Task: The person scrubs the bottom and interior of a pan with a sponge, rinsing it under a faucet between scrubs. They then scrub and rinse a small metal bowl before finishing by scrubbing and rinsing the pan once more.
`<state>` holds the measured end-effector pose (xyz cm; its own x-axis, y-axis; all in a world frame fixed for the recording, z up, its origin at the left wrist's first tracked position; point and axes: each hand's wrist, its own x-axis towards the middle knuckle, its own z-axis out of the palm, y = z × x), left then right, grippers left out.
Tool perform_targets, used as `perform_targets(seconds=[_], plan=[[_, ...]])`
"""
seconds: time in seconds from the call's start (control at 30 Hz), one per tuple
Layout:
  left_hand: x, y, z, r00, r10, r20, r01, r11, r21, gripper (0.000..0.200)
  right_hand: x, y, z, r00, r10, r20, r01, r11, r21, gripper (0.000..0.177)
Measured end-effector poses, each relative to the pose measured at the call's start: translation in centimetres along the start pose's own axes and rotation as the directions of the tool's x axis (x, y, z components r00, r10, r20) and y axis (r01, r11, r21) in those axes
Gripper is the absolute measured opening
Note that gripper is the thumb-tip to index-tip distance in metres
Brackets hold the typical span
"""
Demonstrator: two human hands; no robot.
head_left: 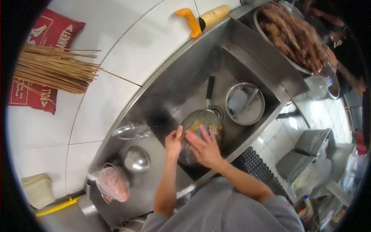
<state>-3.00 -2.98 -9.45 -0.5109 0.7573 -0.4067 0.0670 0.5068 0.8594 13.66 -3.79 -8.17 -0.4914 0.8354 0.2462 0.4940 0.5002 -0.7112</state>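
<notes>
A round pan [196,117] with a black handle [210,88] is in the deep sink basin, its handle toward the far wall. Yellowish residue streaks its inside. My left hand [173,145] grips the pan's left rim, thumb up. Over the pan's inside, my right hand [204,147] presses a grey-blue scrubbing pad [202,131], mostly covered by blurred fingers. To the right of the pan stands a round metal pot [245,103] with cloudy liquid and a utensil-like piece in it.
A metal bowl [137,159] and a bagged pink item [112,183] are on the left steel counter near the faucet [131,132]. Wooden skewers [58,69] lie over a red packet [67,29]. A meat-filled basin [256,27] is at upper right, near another person's arm [346,73].
</notes>
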Motion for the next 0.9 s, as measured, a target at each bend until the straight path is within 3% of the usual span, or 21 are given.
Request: perform_targets(seconds=[0.07,0.1,0.17,0.23,0.27,0.37,0.43,0.5,0.57,0.6,0.63,0.67,0.7,0.73,0.77,0.8,0.83,0.87,0.9], plan=[[-1.3,-0.9,-0.4,0.999,-0.037,-0.018,0.037,0.999,0.002,0.046,1.3,3.0,-0.3,0.976,0.201,-0.088,-0.195,0.978,0.068,0.039],[-1.6,-0.1,-0.1,0.998,-0.032,-0.051,0.033,0.999,0.026,0.047,2.6,4.5,-0.3,0.905,0.419,-0.077,-0.397,0.895,0.204,0.039],[-1.5,0.5,-0.2,0.997,-0.011,-0.075,0.016,0.998,0.063,0.048,2.0,3.4,1.2,0.91,0.358,-0.209,-0.336,0.933,0.132,0.042],[-1.3,0.0,0.0,0.997,0.016,-0.081,-0.014,0.999,0.033,0.048,-0.5,-1.5,1.5,0.978,0.186,-0.095,-0.184,0.983,0.025,0.048],[-1.3,-0.6,0.1,0.998,0.012,-0.068,-0.009,0.999,0.042,0.048,-1.4,-3.2,0.5,0.994,0.105,-0.027,-0.104,0.992,0.068,0.051],[-1.2,-1.5,-0.4,0.997,0.033,-0.072,-0.039,0.996,-0.081,0.048,-0.2,0.5,0.5,0.992,0.108,-0.069,-0.109,0.994,-0.008,0.044],[-1.4,-1.0,-0.6,0.995,0.018,-0.096,-0.016,0.999,0.028,0.048,2.3,3.9,0.4,0.863,0.488,-0.129,-0.463,0.867,0.184,0.045],[-1.0,-2.7,-0.7,0.991,0.058,-0.119,-0.061,0.998,-0.018,0.047,1.8,3.0,1.3,0.858,0.468,-0.21,-0.444,0.883,0.151,0.05],[-1.2,-3.3,-0.2,0.987,0.086,-0.134,-0.096,0.992,-0.075,0.046,-0.9,-1.6,2.2,0.967,0.221,-0.13,-0.23,0.972,-0.057,0.055],[-1.9,-2.8,-0.1,0.987,0.115,-0.11,-0.128,0.983,-0.129,0.048,-2.3,-2.9,1.6,0.996,0.091,0.007,-0.09,0.995,-0.031,0.061],[-2.4,-2.7,-0.3,0.986,0.144,-0.087,-0.157,0.971,-0.18,0.049,-2.3,-2.3,1.3,0.995,0.102,0.004,-0.102,0.994,-0.032,0.061],[-1.7,-4.4,-1.5,0.973,0.222,-0.066,-0.217,0.973,0.079,0.052,-1.9,-1.1,0.9,0.995,0.09,-0.041,-0.093,0.994,-0.063,0.058],[-2.2,-4.1,-1.5,0.974,0.216,-0.067,-0.211,0.975,0.075,0.052,-1.0,0.5,0.4,0.994,0.065,-0.083,-0.073,0.992,-0.1,0.056],[-2.7,-3.0,-1.4,0.972,0.222,-0.074,-0.201,0.954,0.224,0.052,0.6,2.8,0.3,0.974,0.215,-0.066,-0.223,0.959,-0.175,0.049],[-3.2,-1.9,-1.5,0.969,0.232,-0.08,-0.188,0.91,0.37,0.052,1.9,4.7,-0.6,0.88,0.455,-0.136,-0.429,0.884,0.184,0.044],[-3.7,-1.1,-1.8,0.969,0.235,-0.081,-0.19,0.91,0.368,0.052,1.8,4.4,-0.5,0.866,0.477,-0.154,-0.441,0.871,0.216,0.046],[-4.1,-0.5,-2.3,0.972,0.236,-0.017,-0.195,0.84,0.506,0.049,1.6,4.0,-0.5,0.849,0.499,-0.174,-0.452,0.856,0.249,0.049],[-4.3,-0.4,-2.3,0.973,0.225,0.044,-0.202,0.754,0.625,0.047,0.7,2.2,0.3,0.91,0.354,-0.217,-0.339,0.935,0.105,0.051],[-4.0,-2.0,-2.8,0.976,0.213,0.043,-0.193,0.76,0.62,0.047,-1.1,-0.9,1.3,0.952,0.208,-0.223,-0.223,0.974,-0.04,0.054]])
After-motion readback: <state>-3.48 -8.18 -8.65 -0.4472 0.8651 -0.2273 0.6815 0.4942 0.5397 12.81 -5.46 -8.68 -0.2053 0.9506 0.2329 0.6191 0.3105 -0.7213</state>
